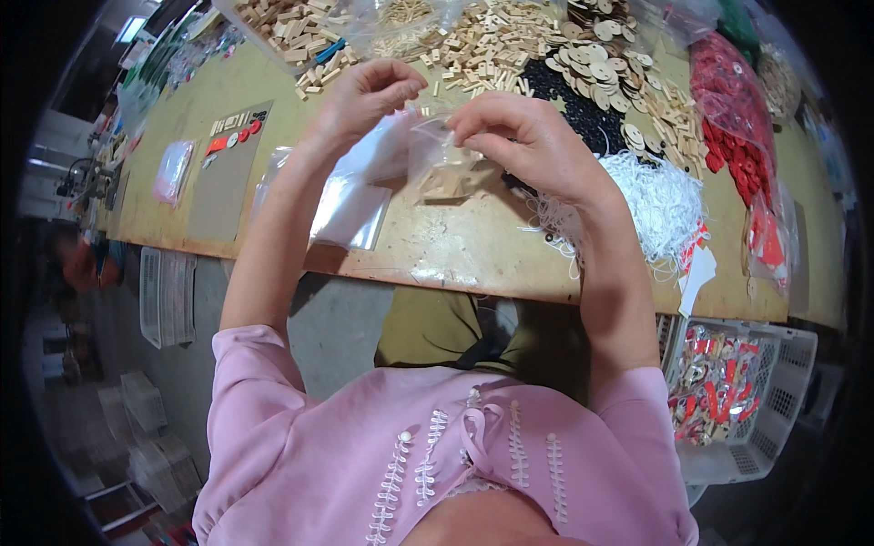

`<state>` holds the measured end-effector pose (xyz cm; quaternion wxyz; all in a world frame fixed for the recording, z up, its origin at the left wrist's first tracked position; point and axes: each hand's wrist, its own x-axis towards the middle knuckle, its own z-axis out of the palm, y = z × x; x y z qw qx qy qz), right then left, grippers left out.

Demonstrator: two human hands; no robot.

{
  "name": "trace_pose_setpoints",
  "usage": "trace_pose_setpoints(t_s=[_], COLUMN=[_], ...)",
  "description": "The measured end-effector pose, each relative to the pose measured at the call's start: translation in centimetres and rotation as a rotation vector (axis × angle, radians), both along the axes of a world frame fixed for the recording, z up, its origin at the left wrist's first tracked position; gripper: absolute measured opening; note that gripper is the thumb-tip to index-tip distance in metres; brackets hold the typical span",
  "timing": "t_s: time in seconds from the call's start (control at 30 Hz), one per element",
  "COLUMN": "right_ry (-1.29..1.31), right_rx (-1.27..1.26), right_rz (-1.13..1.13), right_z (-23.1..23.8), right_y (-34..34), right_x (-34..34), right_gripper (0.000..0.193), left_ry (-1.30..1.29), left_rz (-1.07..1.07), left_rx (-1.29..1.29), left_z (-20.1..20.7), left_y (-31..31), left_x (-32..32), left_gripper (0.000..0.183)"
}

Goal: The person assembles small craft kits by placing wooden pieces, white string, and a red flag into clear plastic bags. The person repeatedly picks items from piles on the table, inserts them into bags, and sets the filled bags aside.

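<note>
My right hand point(533, 136) pinches the top edge of a small clear plastic bag point(444, 156), which hangs over the table with light wooden pieces point(446, 185) at its bottom. Up and to the left of the bag, my left hand point(378, 96) has thumb and fingertips pressed together. Whatever those fingers hold, if anything, is too small to make out. Beneath my left forearm lie flat clear plastic bags point(350, 214) in a stack. Loose wooden blocks point(492, 45) are heaped just beyond both hands.
Black beads point(583, 114), wooden discs point(596, 68) and white strings point(657, 205) lie to the right. Red pieces point(733, 150) spill from a bag further right. A grey board point(223, 187) with sample parts lies left. A white crate point(746, 437) of filled bags stands below right.
</note>
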<state>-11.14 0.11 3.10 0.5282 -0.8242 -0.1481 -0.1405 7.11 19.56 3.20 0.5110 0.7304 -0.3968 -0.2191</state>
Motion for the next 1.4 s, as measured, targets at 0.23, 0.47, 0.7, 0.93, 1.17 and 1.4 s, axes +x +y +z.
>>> trace_pose_setpoints(t_s=[0.23, 0.47, 0.7, 0.93, 1.17, 1.4], right_ry=[-0.098, -0.074, 0.075, -0.003, 0.017, 0.251], right_rx=[-0.065, -0.086, -0.053, 0.05, -0.004, 0.23], right_rz=[0.237, 0.078, -0.062, -0.142, -0.166, -0.171], right_z=[1.9, 0.1, -0.6, -1.9, -2.4, -3.8], right_y=[4.3, 4.8, 4.5, 3.1, 2.2, 0.6], right_x=[-4.3, -12.6, -15.5, -16.1, -15.8, -15.5], right_gripper=[0.011, 0.011, 0.011, 0.013, 0.012, 0.007], left_ry=[0.032, -0.539, -0.707, -0.285, 0.546, 1.323], left_rz=[-0.209, -0.33, -0.371, -0.279, -0.104, 0.072], left_rx=[0.046, 0.161, 0.242, 0.179, 0.071, -0.294], left_z=[-4.4, -4.6, -5.3, -5.1, -5.6, -4.9], left_y=[-5.4, -11.7, -15.5, -15.4, -15.0, -15.1], left_x=[-2.6, -6.4, -8.6, -7.4, -7.6, -9.4], left_gripper=[0.013, 0.046, 0.053, 0.022, 0.028, 0.037])
